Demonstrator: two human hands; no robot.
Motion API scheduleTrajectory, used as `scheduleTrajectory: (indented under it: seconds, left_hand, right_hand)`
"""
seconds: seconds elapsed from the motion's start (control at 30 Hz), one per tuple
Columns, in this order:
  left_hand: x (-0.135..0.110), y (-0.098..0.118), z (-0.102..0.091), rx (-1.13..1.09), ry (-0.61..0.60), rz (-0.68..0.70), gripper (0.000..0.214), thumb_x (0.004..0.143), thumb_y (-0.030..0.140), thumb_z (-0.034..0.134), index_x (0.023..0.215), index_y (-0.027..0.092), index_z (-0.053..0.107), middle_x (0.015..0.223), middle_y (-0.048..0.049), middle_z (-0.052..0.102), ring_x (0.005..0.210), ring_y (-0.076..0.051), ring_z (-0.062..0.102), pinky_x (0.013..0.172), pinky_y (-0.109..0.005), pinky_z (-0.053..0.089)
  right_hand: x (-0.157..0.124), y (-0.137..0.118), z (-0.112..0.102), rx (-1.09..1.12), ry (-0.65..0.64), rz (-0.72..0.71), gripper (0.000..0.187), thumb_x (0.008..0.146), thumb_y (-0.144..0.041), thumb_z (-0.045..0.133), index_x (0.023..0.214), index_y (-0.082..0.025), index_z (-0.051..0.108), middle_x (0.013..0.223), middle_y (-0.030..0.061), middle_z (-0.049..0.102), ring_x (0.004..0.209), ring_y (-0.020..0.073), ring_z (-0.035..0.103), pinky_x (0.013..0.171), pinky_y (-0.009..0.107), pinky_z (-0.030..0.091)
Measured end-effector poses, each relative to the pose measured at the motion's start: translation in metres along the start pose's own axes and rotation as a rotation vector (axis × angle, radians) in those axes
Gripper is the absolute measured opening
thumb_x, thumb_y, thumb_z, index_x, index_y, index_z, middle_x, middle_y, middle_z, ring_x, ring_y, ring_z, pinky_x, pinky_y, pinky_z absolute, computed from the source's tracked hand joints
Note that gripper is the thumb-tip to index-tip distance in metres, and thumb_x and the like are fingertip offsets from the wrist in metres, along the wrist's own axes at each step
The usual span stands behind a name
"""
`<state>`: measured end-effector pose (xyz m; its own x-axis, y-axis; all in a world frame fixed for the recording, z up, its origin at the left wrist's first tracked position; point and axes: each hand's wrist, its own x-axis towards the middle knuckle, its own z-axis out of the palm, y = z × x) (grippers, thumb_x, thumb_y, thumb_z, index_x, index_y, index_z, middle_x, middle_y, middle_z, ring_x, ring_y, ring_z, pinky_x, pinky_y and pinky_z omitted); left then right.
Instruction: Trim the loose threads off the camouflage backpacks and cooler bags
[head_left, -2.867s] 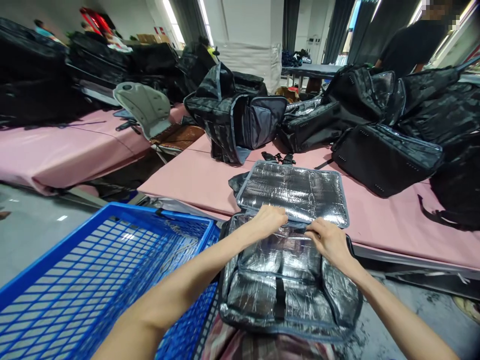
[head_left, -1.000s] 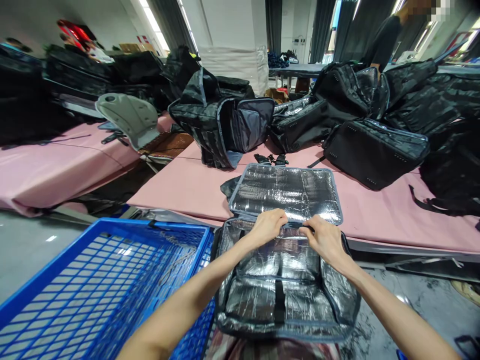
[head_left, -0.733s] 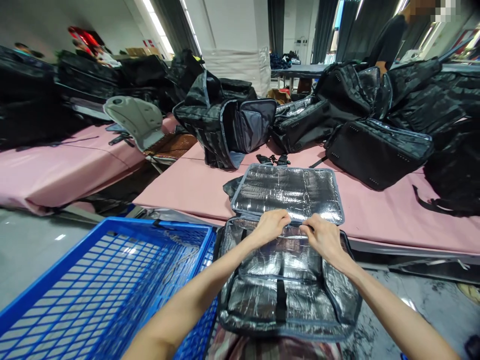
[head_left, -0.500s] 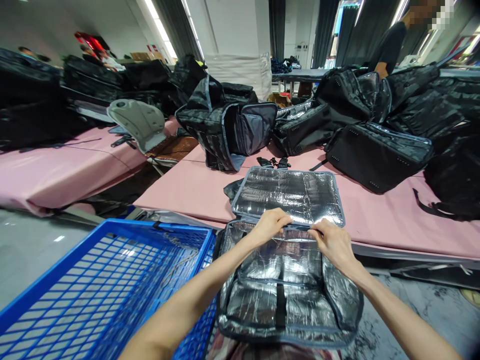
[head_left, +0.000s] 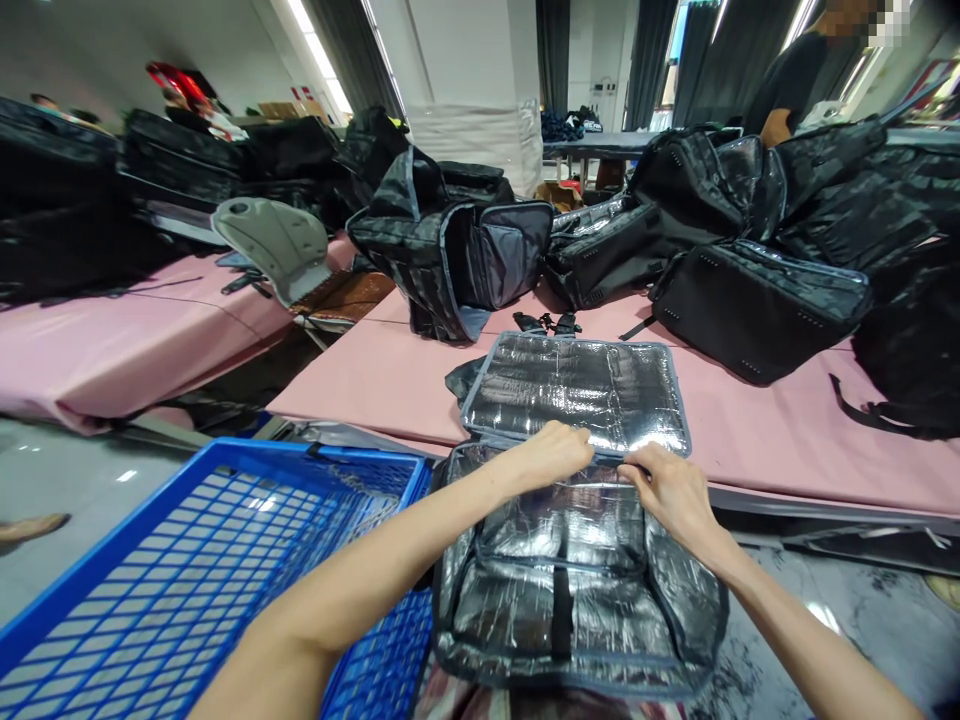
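Note:
An insulated backpack [head_left: 517, 600] lies opened out before me, its silver foil lining facing up and a black strap down the middle. Its foil-lined flap [head_left: 574, 385] rests on the pink table, while the body hangs over the table's front edge towards my lap. Along the grey-trimmed seam where flap and body meet, my left hand [head_left: 555, 455] is closed, its fingertips partly hidden. Just to the right, my right hand [head_left: 670, 490] pinches the same seam between thumb and fingers.
A blue plastic basket [head_left: 225, 560] stands on the floor at left. Several dark camouflage bags, among them an open one [head_left: 450, 260], lie on the pink table [head_left: 360, 390]. A grey chair [head_left: 274, 245] sits between tables. Another person [head_left: 784, 85] is at the back right.
My left hand has slid slightly right along the seam, nearer my right hand, which stays nearly in place. A foot has come into view at the far left.

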<state>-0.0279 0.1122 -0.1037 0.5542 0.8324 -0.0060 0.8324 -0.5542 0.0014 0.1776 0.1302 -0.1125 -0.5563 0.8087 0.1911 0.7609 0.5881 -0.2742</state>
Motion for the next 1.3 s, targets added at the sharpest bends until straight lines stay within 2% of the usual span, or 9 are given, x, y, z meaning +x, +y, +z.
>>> scheduleTrajectory:
  seconds: [0.1,0.23,0.47,0.53,0.6,0.73,0.9,1.03,1.3]
  left_hand:
    - [-0.002,0.005,0.007,0.014,0.021,-0.055,0.017,0.084,0.010,0.040,0.084,0.011,0.057,0.078,-0.0084,0.059,0.063,-0.015,0.055,0.054,-0.026,0.037]
    - [-0.007,0.007,0.014,-0.129,0.076,-0.254,0.018,0.086,0.015,0.038,0.086,0.012,0.056,0.075,-0.0056,0.060,0.062,-0.015,0.055,0.055,-0.026,0.038]
    - [-0.021,0.003,0.018,-0.660,0.358,-0.445,0.015,0.085,0.019,0.040,0.081,0.016,0.054,0.066,0.0006,0.059,0.059,-0.010,0.053,0.058,-0.022,0.040]
    - [-0.025,0.002,0.021,-0.851,0.385,-0.531,0.018,0.087,0.024,0.038,0.084,0.015,0.054,0.059,0.0028,0.057,0.053,-0.010,0.052,0.055,-0.021,0.041]
    - [-0.027,0.002,0.022,-0.906,0.386,-0.545,0.022,0.088,0.027,0.037,0.086,0.015,0.056,0.059,0.0023,0.058,0.053,-0.010,0.053,0.056,-0.022,0.042]
    - [-0.022,0.001,0.018,-0.596,0.288,-0.282,0.021,0.086,0.021,0.044,0.078,0.015,0.063,0.078,-0.0023,0.063,0.073,-0.013,0.058,0.068,-0.024,0.043]
    - [-0.013,0.001,0.001,-0.127,0.037,-0.098,0.021,0.083,0.011,0.044,0.070,0.014,0.059,0.073,-0.0021,0.058,0.059,-0.012,0.051,0.051,-0.022,0.033]
    - [-0.010,0.004,0.002,0.110,-0.011,0.024,0.018,0.083,0.006,0.041,0.074,0.011,0.055,0.076,-0.0065,0.057,0.062,-0.014,0.053,0.050,-0.025,0.032]
    - [-0.019,0.008,0.040,0.104,0.187,-0.169,0.014,0.087,0.012,0.035,0.084,0.014,0.049,0.075,-0.0035,0.054,0.064,-0.015,0.052,0.053,-0.025,0.037]
  right_hand:
    - [0.001,-0.001,0.001,-0.005,0.007,0.017,0.023,0.088,-0.035,0.046,0.086,-0.023,0.065,0.081,0.0011,0.063,0.067,0.0135,0.057,0.051,0.025,0.027]
    - [0.003,-0.002,0.001,-0.001,-0.003,0.034,0.021,0.088,-0.035,0.047,0.086,-0.024,0.065,0.082,0.0006,0.063,0.069,0.0143,0.058,0.051,0.025,0.025]
    - [0.006,-0.004,0.002,-0.003,-0.005,0.023,0.021,0.087,-0.036,0.048,0.086,-0.023,0.065,0.082,0.0011,0.063,0.070,0.0144,0.058,0.052,0.025,0.026]
    - [0.006,-0.005,0.003,-0.005,-0.003,0.024,0.021,0.087,-0.036,0.049,0.085,-0.024,0.065,0.082,0.0008,0.063,0.070,0.0142,0.058,0.052,0.025,0.025]
    - [0.006,-0.005,0.004,-0.008,0.000,0.019,0.021,0.087,-0.036,0.049,0.085,-0.023,0.065,0.082,0.0012,0.063,0.069,0.0137,0.057,0.052,0.025,0.024]
    - [0.003,-0.007,0.004,-0.029,0.012,-0.008,0.022,0.088,-0.035,0.048,0.085,-0.022,0.065,0.080,0.0016,0.062,0.068,0.0131,0.057,0.051,0.024,0.024]
    - [0.000,-0.008,0.003,-0.038,0.022,-0.033,0.021,0.088,-0.033,0.047,0.085,-0.021,0.065,0.078,0.0013,0.060,0.065,0.0119,0.055,0.050,0.024,0.023]
    - [0.000,-0.008,0.003,-0.034,0.010,-0.022,0.021,0.088,-0.033,0.048,0.085,-0.021,0.065,0.078,0.0017,0.060,0.066,0.0126,0.055,0.051,0.024,0.023]
    - [0.004,-0.007,0.005,-0.009,-0.005,0.018,0.021,0.088,-0.034,0.048,0.087,-0.023,0.065,0.082,0.0010,0.062,0.070,0.0138,0.057,0.053,0.024,0.025]
